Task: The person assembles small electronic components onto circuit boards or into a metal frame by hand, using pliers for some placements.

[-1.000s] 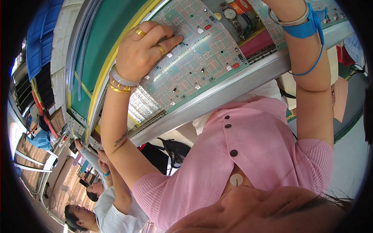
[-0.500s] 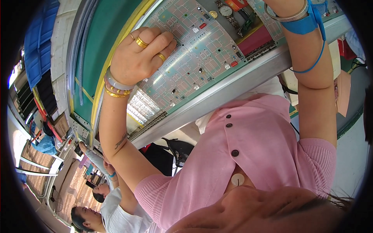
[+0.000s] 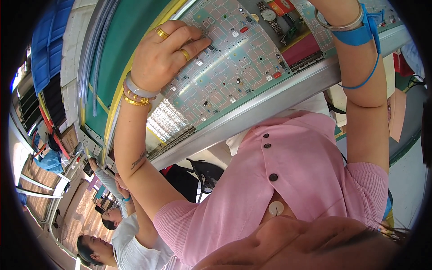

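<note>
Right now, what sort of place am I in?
Probably an electronics assembly line: a partly populated printed circuit board lies beside a metal rail, you wear a blue corded wrist strap, and co-workers are nearby.

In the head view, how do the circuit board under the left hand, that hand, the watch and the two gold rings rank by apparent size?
Largest to smallest:
1. Circuit board
2. Left hand
3. Watch
4. Gold rings, too alike to rank
</note>
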Demonstrator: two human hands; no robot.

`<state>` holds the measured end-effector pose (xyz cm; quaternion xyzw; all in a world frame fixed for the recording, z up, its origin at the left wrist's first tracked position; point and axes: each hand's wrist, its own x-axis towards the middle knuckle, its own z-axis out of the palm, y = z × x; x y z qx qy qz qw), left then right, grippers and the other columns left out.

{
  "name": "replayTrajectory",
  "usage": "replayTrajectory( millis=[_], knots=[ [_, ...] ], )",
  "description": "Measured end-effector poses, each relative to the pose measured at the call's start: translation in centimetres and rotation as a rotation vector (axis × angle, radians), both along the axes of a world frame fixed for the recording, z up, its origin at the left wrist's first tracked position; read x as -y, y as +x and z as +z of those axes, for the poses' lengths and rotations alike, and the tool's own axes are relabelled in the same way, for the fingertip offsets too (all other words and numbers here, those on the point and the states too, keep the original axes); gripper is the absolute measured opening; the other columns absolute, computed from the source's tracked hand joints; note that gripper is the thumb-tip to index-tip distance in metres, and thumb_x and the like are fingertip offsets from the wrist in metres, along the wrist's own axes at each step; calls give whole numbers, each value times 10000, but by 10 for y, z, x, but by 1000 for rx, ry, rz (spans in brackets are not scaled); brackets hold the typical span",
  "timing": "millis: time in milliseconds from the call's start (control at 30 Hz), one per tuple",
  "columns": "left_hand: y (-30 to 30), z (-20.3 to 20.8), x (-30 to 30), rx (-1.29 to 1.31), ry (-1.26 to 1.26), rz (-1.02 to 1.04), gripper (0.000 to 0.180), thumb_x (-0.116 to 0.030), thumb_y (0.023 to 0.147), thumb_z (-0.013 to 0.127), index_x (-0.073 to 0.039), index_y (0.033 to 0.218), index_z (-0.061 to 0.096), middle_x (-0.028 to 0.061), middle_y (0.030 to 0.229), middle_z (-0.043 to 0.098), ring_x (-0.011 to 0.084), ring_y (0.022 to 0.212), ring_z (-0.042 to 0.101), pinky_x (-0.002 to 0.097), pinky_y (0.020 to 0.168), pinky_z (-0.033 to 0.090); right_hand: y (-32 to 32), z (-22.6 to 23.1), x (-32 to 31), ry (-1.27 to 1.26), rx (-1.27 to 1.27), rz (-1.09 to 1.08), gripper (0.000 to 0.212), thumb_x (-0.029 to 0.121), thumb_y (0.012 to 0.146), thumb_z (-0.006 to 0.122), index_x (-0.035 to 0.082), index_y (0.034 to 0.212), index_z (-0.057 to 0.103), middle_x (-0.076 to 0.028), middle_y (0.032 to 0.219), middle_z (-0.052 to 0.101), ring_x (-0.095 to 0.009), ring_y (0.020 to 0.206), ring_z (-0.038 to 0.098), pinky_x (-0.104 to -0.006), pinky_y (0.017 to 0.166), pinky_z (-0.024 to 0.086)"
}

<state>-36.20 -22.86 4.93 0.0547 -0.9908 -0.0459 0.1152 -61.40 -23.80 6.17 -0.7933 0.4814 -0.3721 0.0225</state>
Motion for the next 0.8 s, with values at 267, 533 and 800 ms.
replayTrajectory(
  millis=[267,533,800],
  knots=[
    [-3,1,-5,-17,45,61,300,-129,672,607,-129,955,704,-9,938,600,176,858,574,292,673,501,3,5,-5,153,24,51,166,150,833,564,-9,824,610,-184,764,622,-335,719,610,-399,646,480],
    [-4,-1,-5,-3,71,36,323,-127,661,601,-113,966,704,1,973,597,203,880,566,319,704,496,19,25,-21,610,-74,289,160,153,811,570,-1,807,614,-185,735,620,-349,705,610,-408,638,479],
    [-8,0,-3,-38,55,-8,132,-117,673,668,-84,799,690,-17,926,596,165,868,563,299,668,499,26,3,-22,686,-233,342,177,153,793,542,-1,776,629,-208,726,620,-360,692,612,-427,646,489]
  ],
)
